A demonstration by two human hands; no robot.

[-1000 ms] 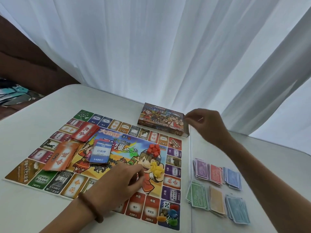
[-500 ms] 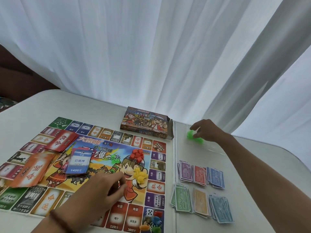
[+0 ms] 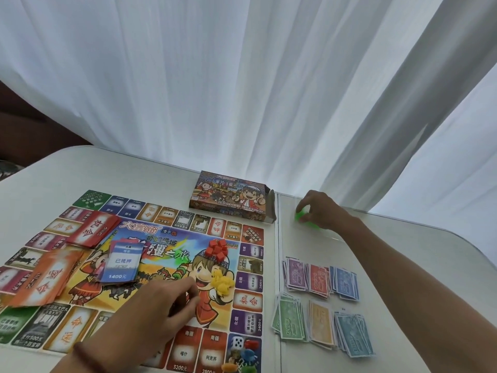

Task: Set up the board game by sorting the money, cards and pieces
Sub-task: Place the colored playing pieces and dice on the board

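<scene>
Head view looks down on a white table (image 3: 166,179) with the game board (image 3: 150,278) spread over its left half. The right hand (image 3: 318,210) reaches out toward the far edge of the table, just right of the game box (image 3: 232,199), arm stretched long across the right side, wrist bent down. Its fingertips are pinched together over a small heap of green pieces (image 3: 301,218) lying on the tabletop; whether they actually grip one I cannot tell. The left hand (image 3: 164,305) rests knuckles-up on the middle of the board, forearm coming in from the near edge, a dark band (image 3: 86,358) around the wrist. Its fingers curl inward with thumb and forefinger drawn close together; nothing can be seen between them.

On the board, a cluster of red pieces (image 3: 218,248) sits near the centre, and a pile of yellow pieces (image 3: 222,283) lies just right of the left hand's fingertips. A red card stack (image 3: 94,230) and an orange card stack (image 3: 44,279) lie toward the board's left edge, with a blue card stack (image 3: 123,262) beside them. A white die (image 3: 237,342) and coloured tokens (image 3: 248,355) occupy the board's near right corner. Right of the board, six money piles (image 3: 321,300) lie in two rows of three on the table.
</scene>
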